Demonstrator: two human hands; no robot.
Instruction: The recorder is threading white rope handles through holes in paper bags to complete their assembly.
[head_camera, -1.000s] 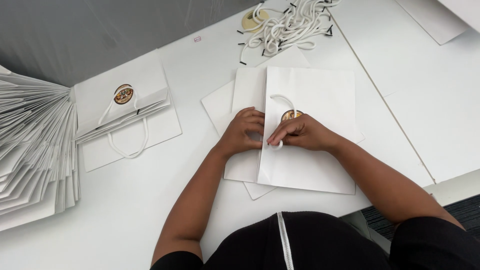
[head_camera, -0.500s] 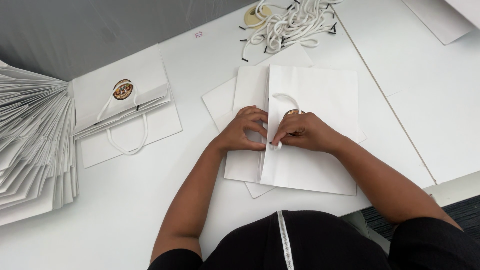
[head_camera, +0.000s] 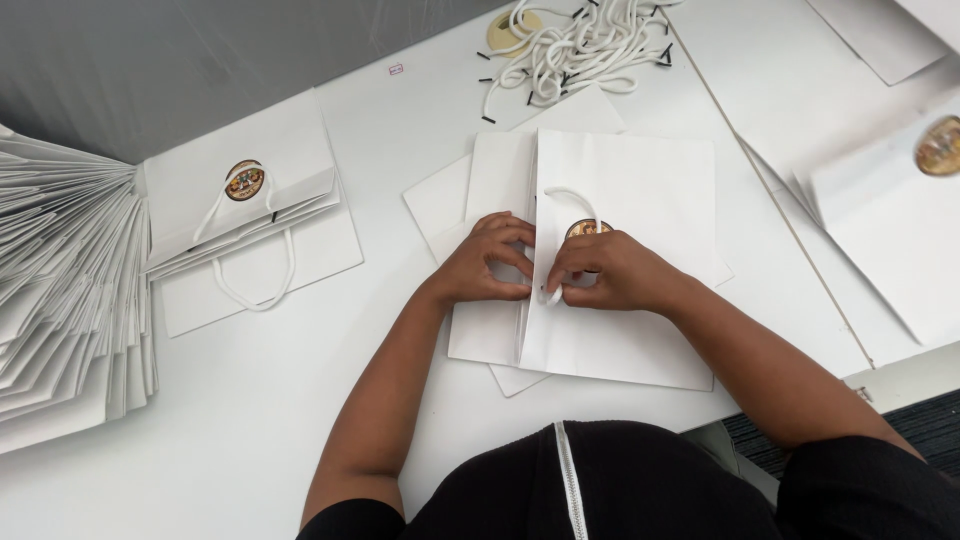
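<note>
Both hands meet mid-table on the flat white paper bag (head_camera: 620, 300): left hand (head_camera: 490, 265) presses its folded edge down with curled fingers, steadying it while right hand (head_camera: 605, 272) pinches the white cord handle (head_camera: 575, 200) by the round sticker (head_camera: 588, 228). Farther off lie finished bags (head_camera: 250, 200), and loose cords (head_camera: 580, 45).

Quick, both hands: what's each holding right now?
Left hand: fingers curled, pressing the white paper bag.
Right hand: pinching the white cord handle end at the bag.
</note>
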